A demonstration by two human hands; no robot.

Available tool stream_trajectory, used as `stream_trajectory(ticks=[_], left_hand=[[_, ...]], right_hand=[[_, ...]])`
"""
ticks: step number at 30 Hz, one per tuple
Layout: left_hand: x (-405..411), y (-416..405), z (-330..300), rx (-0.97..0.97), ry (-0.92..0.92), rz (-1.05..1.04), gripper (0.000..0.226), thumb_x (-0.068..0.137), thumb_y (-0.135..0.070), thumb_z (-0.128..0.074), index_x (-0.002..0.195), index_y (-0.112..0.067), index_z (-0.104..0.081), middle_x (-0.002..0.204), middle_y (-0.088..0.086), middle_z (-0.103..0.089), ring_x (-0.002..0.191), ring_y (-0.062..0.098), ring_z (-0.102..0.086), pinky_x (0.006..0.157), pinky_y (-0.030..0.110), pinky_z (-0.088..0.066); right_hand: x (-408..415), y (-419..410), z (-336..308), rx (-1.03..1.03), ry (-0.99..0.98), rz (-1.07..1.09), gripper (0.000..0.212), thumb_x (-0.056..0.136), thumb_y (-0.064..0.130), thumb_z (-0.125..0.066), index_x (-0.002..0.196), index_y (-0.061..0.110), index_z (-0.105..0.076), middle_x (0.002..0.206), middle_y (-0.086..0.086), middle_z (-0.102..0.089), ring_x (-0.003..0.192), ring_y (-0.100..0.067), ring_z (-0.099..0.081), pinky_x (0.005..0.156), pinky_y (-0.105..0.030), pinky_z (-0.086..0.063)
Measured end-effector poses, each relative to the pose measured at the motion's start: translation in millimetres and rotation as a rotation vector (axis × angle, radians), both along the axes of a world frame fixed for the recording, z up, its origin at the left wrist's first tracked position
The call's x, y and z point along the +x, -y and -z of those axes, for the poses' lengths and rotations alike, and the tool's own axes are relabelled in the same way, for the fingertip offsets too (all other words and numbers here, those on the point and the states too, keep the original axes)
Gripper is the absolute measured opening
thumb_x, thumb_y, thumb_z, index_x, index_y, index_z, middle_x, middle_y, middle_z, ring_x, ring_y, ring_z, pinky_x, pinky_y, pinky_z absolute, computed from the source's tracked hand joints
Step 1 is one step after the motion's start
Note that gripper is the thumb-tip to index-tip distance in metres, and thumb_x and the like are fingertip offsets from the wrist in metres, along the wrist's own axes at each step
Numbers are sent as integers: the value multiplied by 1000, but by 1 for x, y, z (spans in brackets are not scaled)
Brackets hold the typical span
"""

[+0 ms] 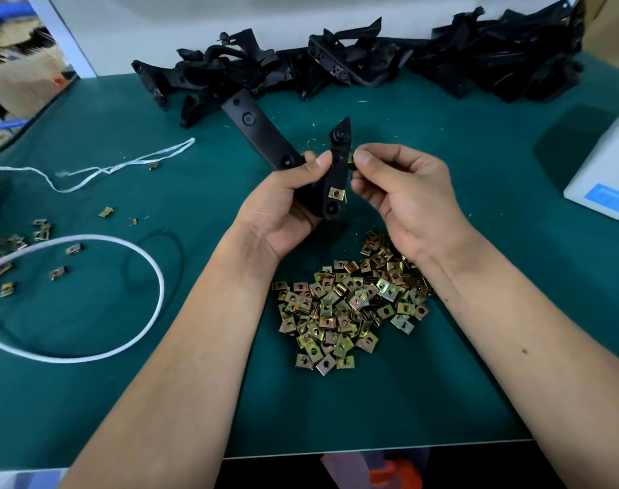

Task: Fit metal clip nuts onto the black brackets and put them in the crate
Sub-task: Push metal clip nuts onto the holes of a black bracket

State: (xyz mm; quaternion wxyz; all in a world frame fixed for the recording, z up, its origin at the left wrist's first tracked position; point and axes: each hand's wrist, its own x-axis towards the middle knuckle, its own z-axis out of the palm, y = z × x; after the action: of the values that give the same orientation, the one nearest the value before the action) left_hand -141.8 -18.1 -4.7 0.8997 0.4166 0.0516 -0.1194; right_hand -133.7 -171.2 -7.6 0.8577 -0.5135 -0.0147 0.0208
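Black angled plastic bracket sits above the desk's middle in the left hand's grip; the right hand pinches a brass-coloured metal clip nut, which could slip or seat crooked.

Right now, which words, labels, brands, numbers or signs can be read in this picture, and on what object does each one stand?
No text can be read in this view.
White box at the right edge: it carries a blue label, too blurred to read.
Cardboard boxes at the upper left: an orange mark, not legible.
Black bracket in the left hand: no marking visible.
Clip nuts: no marking visible.
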Motion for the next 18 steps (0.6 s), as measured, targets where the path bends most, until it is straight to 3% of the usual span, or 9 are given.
stream_trajectory(ticks=[3,6,9,14,18], left_hand=[[0,3,0,-19,-17,-7,32,77,-12,-72,106,-14,-59,107,2,-57,85,16,-66,67,27,-59],[0,3,0,-6,-23,-4,41,79,-13,-71,117,-13,-55,123,5,-49,90,16,-63,73,28,-57],[0,4,0,0,-17,11,49,80,-15,-70,125,-13,-52,127,7,-46,102,19,-58,76,28,-55],[0,5,0,-32,-35,22,40,81,-12,-70,119,-9,-57,122,6,-48,90,17,-64,72,27,-59],[0,2,-1,-46,-73,19,40,76,-10,-71,114,-12,-60,104,3,-62,85,16,-65,74,27,-59]], right_hand=[[0,2,-1,60,-20,11,7,88,-7,-72,88,1,-73,78,-7,-74,68,-14,-68,65,-21,-57],[-1,1,-1,51,-34,19,6,87,-6,-72,89,-1,-73,79,-8,-74,67,-14,-67,65,-21,-57],[-2,0,-2,-1,-35,21,6,87,-5,-74,89,0,-73,80,-10,-73,69,-15,-67,64,-23,-57],[-3,2,-4,-64,-15,9,11,86,-5,-75,87,5,-70,76,-7,-70,64,-13,-64,63,-23,-55],[-1,8,-8,-68,-38,-62,25,85,-6,-75,92,11,-58,70,-2,-66,62,-13,-62,59,-23,-52]])
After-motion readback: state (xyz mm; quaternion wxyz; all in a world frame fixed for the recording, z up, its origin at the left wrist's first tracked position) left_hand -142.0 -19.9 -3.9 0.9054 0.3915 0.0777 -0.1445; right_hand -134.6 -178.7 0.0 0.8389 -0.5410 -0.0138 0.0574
